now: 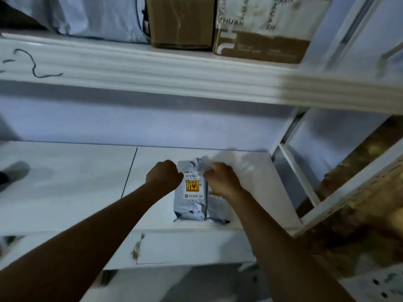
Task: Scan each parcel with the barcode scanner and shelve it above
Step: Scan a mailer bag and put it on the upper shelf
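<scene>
Two grey plastic mailer parcels lie side by side on the white lower shelf (65, 182). The left parcel (190, 203) bears a white label with a yellow sticker. The right parcel (217, 209) is partly covered. My left hand (164, 174) is curled into a fist against the left parcel's upper left edge, with the fingers hidden. My right hand (222, 179) lies over the right parcel's upper half, fingers curled at its crumpled top. No barcode scanner is in view.
The upper shelf beam (152, 68) runs across above. On it stand grey bags (98, 16), a brown box (181, 20) and a taped box (261, 29). A white upright (290, 138) bounds the right. A dark blurred object (13, 173) lies far left.
</scene>
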Demonstrator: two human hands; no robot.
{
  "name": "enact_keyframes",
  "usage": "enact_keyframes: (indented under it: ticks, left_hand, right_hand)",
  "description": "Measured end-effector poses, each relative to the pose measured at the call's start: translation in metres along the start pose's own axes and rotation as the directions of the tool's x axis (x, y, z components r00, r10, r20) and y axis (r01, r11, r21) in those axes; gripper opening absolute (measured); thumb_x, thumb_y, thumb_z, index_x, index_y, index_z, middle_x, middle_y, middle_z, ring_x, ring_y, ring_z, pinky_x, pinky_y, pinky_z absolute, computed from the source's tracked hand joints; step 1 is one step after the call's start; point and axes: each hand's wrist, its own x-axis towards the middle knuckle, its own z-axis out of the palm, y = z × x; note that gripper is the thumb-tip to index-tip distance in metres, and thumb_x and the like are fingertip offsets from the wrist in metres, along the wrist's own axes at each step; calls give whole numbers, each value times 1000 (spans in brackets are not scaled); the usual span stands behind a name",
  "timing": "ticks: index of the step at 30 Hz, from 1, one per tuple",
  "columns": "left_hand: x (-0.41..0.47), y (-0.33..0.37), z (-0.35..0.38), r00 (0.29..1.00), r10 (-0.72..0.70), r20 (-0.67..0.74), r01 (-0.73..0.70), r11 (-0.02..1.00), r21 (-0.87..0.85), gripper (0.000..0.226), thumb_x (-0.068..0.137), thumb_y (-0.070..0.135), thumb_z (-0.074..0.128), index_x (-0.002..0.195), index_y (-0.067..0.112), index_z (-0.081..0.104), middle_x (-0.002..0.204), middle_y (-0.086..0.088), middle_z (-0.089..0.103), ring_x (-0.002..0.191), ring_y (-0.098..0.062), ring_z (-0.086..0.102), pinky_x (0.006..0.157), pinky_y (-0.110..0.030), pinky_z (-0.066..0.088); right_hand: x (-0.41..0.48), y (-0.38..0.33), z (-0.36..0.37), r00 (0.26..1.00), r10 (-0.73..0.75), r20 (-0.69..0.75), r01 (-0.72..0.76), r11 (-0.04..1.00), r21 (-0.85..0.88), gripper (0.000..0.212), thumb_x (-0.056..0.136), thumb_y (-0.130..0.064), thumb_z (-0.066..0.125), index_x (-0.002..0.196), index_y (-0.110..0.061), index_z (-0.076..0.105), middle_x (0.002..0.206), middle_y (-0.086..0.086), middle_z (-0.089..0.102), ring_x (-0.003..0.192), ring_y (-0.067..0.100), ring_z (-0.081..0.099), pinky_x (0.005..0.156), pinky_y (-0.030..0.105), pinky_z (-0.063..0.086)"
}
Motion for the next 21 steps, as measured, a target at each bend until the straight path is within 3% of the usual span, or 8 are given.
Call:
enact_keyframes:
  ticks: [2, 4, 7, 9, 11, 16, 19, 21]
  left_hand:
    - [8, -27, 21, 985, -128, 111, 156, 942, -297, 20, 91, 21, 75, 86, 2, 71, 94, -25, 75, 82, -36, 72, 74, -43, 60]
    - [10, -52, 45, 957, -209, 203, 276, 872, -404, 17, 89, 18, 81, 85, 7, 69, 94, -24, 73, 86, -37, 70, 74, -45, 59]
    - [9, -73, 79, 865, -268, 424, 484, 668, -565, 19, 91, 11, 78, 89, 5, 61, 104, -24, 64, 93, -37, 61, 67, -42, 54]
    - [12, -82, 92, 808, -299, 508, 589, 441, -677, 23, 89, 6, 78, 103, -2, 62, 113, -28, 65, 99, -39, 63, 63, -41, 57]
    - [17, -91, 99, 785, -310, 537, 617, 314, -721, 33, 87, 3, 79, 114, -6, 61, 111, -27, 67, 97, -37, 66, 63, -39, 60]
    - [25, -103, 94, 739, -181, 649, 665, 349, -660, 32, 88, 15, 78, 111, 0, 62, 83, -13, 65, 65, -21, 60, 54, -27, 52]
    - [28, -111, 79, 741, -8, 671, 642, 302, -705, 40, 92, 16, 72, 129, 2, 65, 120, -17, 74, 101, -30, 74, 84, -38, 64]
    - [25, -120, 66, 754, 64, 654, 608, 309, -731, 49, 94, 17, 72, 140, 6, 59, 136, -19, 67, 126, -37, 64, 110, -49, 51]
  right_hand:
    - [5, 11, 27, 963, 202, 177, -230, 962, 150, 11, 93, -22, 55, 93, -15, 64, 86, 7, 64, 80, 25, 65, 72, 35, 54]
    - [8, 23, 60, 899, 340, 278, -390, 908, 152, 22, 91, -22, 59, 109, -9, 62, 98, 11, 67, 81, 23, 67, 71, 33, 55]
    - [9, 40, 101, 889, 410, 203, -431, 900, 68, 44, 94, -25, 59, 131, -2, 55, 125, 17, 62, 116, 32, 61, 97, 36, 48]
    - [9, 41, 113, 878, 450, 159, -475, 859, 190, 41, 96, -23, 57, 131, -2, 55, 126, 17, 61, 120, 34, 59, 101, 36, 47]
    - [12, 43, 120, 855, 494, 158, -519, 800, 301, 42, 88, -28, 55, 124, -6, 59, 120, 15, 64, 113, 34, 62, 99, 42, 53]
    - [21, 60, 137, 839, 508, 196, -543, 758, 360, 56, 71, -36, 54, 122, -14, 63, 114, 9, 68, 104, 29, 66, 88, 40, 58]
    - [15, 41, 134, 869, 433, 241, -492, 702, 515, 42, 84, -17, 65, 126, -16, 60, 110, 5, 70, 97, 21, 68, 72, 31, 56]
    - [11, 31, 135, 893, 378, 246, -448, 684, 575, 47, 86, -12, 69, 129, -18, 53, 115, 5, 68, 98, 20, 68, 77, 34, 59]
